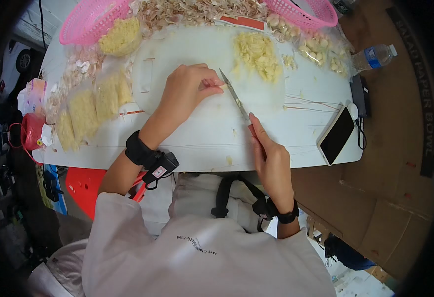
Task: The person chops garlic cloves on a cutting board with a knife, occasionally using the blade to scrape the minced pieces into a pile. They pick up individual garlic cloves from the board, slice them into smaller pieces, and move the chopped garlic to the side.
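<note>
My left hand [189,88] is closed in a pinch over the white cutting board [192,47]. Between its fingertips is a small pale garlic clove [223,86], mostly hidden by the fingers. My right hand [272,158] is wrapped round the handle of a small knife [235,98]. The blade points up and to the left, its upper part beside the clove; whether it touches cannot be told. Bits of garlic cling to the blade. On the board's right side lies a heap of cut garlic [259,57].
Garlic skins [177,15] cover the table's far side between two pink baskets [86,22]. Filled plastic bags [83,109] lie at left, with bagged cloves [316,49] at the far right. A water bottle [375,57] and a phone [336,135] are on the right.
</note>
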The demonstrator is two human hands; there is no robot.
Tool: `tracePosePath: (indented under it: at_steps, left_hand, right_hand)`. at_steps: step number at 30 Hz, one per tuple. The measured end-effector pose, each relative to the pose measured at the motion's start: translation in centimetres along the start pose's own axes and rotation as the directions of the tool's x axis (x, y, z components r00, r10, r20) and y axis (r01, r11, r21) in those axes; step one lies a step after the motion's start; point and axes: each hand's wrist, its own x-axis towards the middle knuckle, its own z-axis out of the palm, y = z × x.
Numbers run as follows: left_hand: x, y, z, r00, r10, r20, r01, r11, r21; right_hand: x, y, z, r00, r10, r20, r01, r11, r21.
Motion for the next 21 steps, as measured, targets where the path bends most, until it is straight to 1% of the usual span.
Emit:
tracePosePath:
  at_steps: [4,6,7,9,13,15,19,21]
  left_hand:
    - [0.0,-0.3,0.1,1.0,0.017,-0.018,-0.018,1.0,-0.024]
    - [0.0,-0.5,0.1,0.999,0.021,-0.034,-0.022,0.999,-0.041]
    - [-0.1,-0.4,0.1,1.0,0.011,-0.028,-0.013,0.999,-0.047]
    - [-0.1,-0.3,0.1,0.999,-0.009,-0.032,0.008,0.999,-0.049]
    - [-0.1,-0.3,0.0,1.0,-0.004,-0.021,0.004,0.999,-0.031]
    - [-0.2,-0.3,0.1,1.0,-0.003,-0.023,0.002,1.0,-0.03]
    - [-0.1,-0.4,0.1,1.0,-0.012,-0.01,0.011,0.999,-0.04]
    - [-0.1,-0.4,0.2,1.0,-0.005,-0.007,0.005,1.0,-0.03]
  right_hand:
    - [-0.2,0.4,0.8,0.999,-0.015,-0.036,0.015,1.0,-0.016]
    - [-0.3,0.9,1.9,0.958,-0.128,-0.255,0.122,0.992,-0.038]
    - [-0.3,1.0,2.1,0.96,-0.137,-0.246,0.132,0.991,-0.036]
    - [-0.4,1.2,2.2,0.945,-0.13,-0.301,0.138,0.99,0.004]
    - [-0.5,0.9,2.0,0.946,-0.164,-0.28,0.167,0.986,-0.016]
    - [-0.7,0.6,1.8,0.972,-0.115,-0.205,0.1,0.991,-0.083]
    - [-0.4,0.6,1.8,0.966,-0.147,-0.213,0.128,0.986,-0.103]
    - [-0.4,0.3,1.5,0.982,-0.089,-0.166,0.079,0.995,-0.067]
